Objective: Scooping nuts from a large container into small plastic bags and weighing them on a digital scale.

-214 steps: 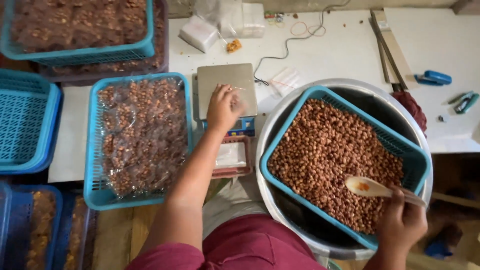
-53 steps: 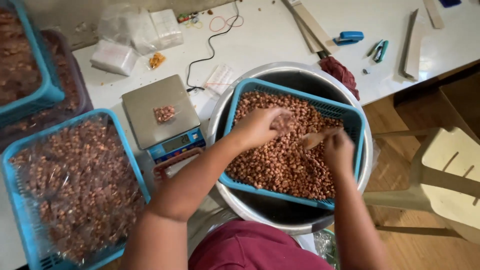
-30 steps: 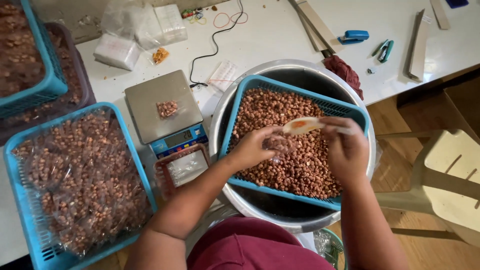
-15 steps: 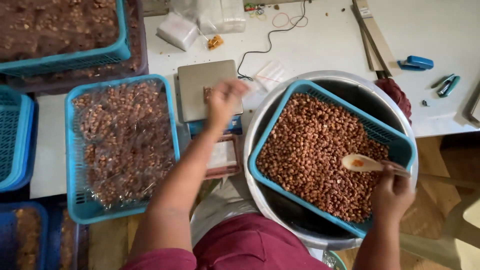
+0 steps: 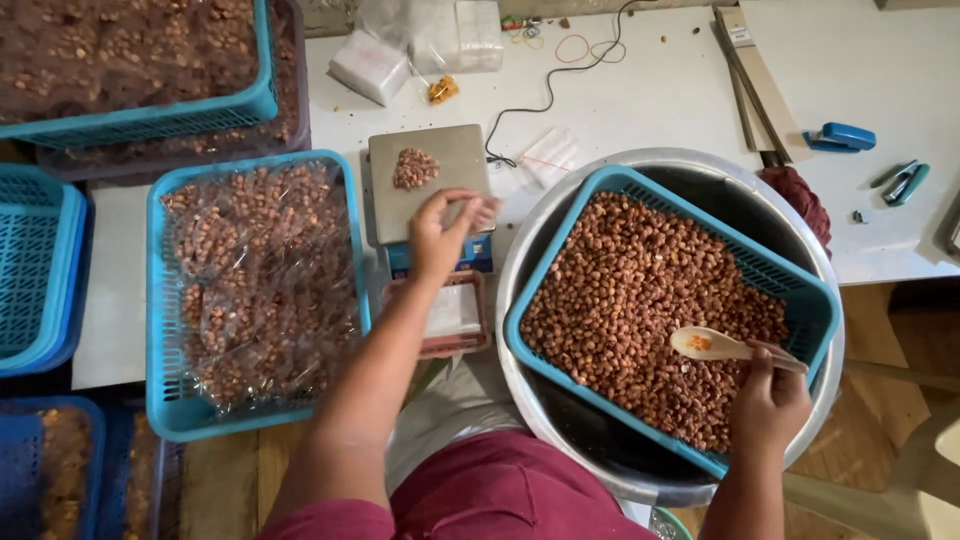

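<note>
Blue basket holds peanuts (right hand grips wooden spoon).

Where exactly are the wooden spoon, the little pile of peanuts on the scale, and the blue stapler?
wooden spoon (image 5: 703,343): head view, on the spoon's bowl, over the peanut basket.
pile of peanuts (image 5: 414,168): head view, middle of the pile on the scale's steel plate.
blue stapler (image 5: 838,137): head view, on its blue top.

Maroon shirt, bare forearms
</note>
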